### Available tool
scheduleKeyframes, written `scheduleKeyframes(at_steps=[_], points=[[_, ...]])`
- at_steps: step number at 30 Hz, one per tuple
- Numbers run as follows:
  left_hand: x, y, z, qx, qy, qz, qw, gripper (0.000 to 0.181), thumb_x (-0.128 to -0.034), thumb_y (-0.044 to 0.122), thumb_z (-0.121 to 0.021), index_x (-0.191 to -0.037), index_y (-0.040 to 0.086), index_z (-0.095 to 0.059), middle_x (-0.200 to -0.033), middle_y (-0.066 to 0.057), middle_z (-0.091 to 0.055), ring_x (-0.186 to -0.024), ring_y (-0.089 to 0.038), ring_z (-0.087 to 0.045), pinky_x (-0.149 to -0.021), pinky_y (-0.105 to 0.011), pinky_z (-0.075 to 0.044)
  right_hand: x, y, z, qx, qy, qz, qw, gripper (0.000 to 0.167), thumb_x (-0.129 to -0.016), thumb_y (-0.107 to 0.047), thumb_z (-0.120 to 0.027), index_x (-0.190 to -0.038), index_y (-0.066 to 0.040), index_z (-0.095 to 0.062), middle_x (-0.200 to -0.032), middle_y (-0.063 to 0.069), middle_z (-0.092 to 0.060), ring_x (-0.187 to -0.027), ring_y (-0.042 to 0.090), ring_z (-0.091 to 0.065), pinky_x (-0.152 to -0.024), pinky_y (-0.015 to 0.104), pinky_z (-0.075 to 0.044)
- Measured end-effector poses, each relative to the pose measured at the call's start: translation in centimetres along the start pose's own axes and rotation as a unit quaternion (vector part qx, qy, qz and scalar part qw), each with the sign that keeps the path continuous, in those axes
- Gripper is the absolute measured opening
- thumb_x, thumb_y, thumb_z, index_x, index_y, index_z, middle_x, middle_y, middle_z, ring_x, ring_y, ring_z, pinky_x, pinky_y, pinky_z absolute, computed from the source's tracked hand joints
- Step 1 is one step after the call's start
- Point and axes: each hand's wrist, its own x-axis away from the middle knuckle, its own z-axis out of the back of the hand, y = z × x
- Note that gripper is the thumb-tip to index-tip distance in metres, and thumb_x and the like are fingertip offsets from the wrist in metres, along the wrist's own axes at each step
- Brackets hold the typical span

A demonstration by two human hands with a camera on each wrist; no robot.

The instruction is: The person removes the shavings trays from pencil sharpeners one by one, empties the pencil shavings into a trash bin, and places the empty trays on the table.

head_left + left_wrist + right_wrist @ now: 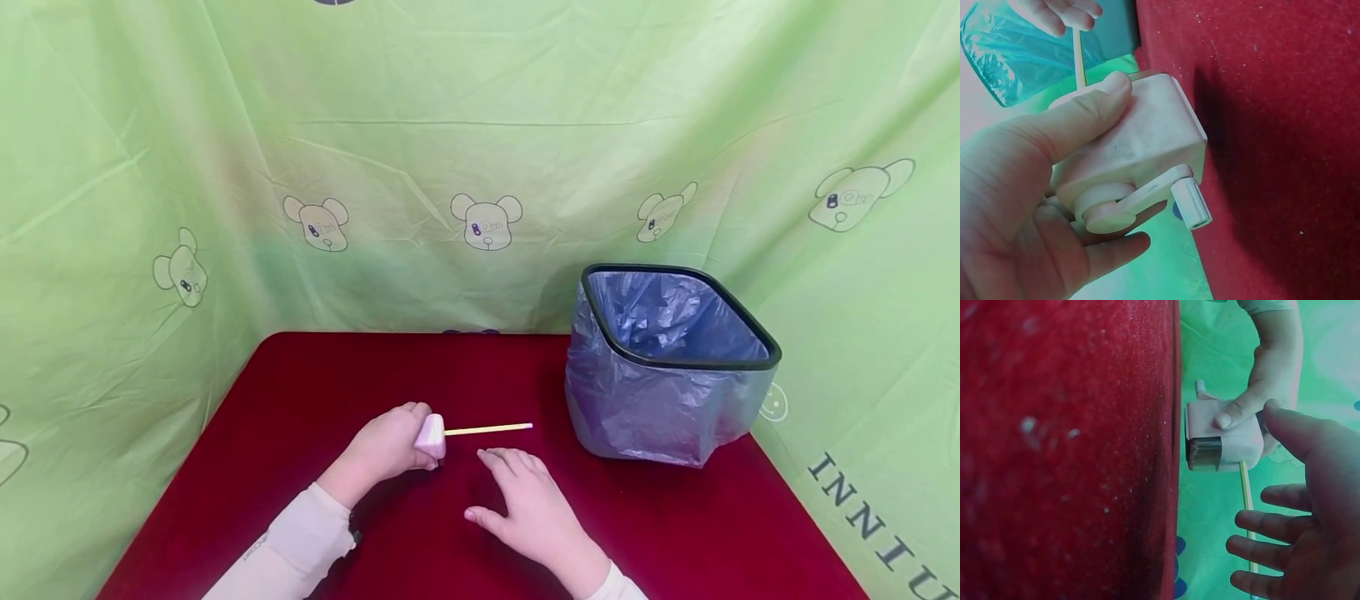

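My left hand grips a pale pink crank pencil sharpener by its sides, thumb on one face. A yellow pencil sticks out of the sharpener's front toward the right, with a purple tip at its far end. In the left wrist view the crank handle juts from the back, and no finger is on it. A see-through drawer shows low on the front in the right wrist view. My right hand, fingers spread and fairly straight, hovers just nearer to me than the pencil, holding nothing.
A bin with a dark rim and a bluish plastic liner stands at the right back of the table. Dark red cloth covers the tabletop. Green curtains with bear-head prints hang behind and on both sides.
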Motion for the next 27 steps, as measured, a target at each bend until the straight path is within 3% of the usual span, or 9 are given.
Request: scheduleKeyframes(at_steps=[10, 27], points=[[0.2, 0.4, 0.9, 0.037, -0.003, -0.002, 0.9993, 0.067, -0.0686, 0.037, -0.096, -0.116, 0.006, -0.060, -0.094, 0.001, -0.062, -0.080, -0.012, -0.059, -0.076, -0.035, -0.055, 0.0, 0.0, -0.1, 0.000, -0.002, 0.001, 1.0000, 0.075, -0.087, -0.059, -0.073, -0.145, -0.014, -0.056, -0.139, 0.001, -0.061, -0.131, 0.022, -0.055, -0.112, 0.047, -0.042], [0.4, 0.8, 2.0, 0.042, 0.000, -0.010, 0.9991, 0.066, -0.0681, 0.035, -0.096, -0.117, 0.008, -0.061, -0.095, 0.003, -0.062, -0.082, -0.011, -0.059, -0.077, -0.034, -0.054, -0.1, 0.0, 0.0, -0.006, -0.007, -0.010, 0.9999, 0.073, -0.088, -0.056, -0.073, -0.145, -0.013, -0.055, -0.140, 0.002, -0.061, -0.133, 0.023, -0.054, -0.112, 0.047, -0.042]])
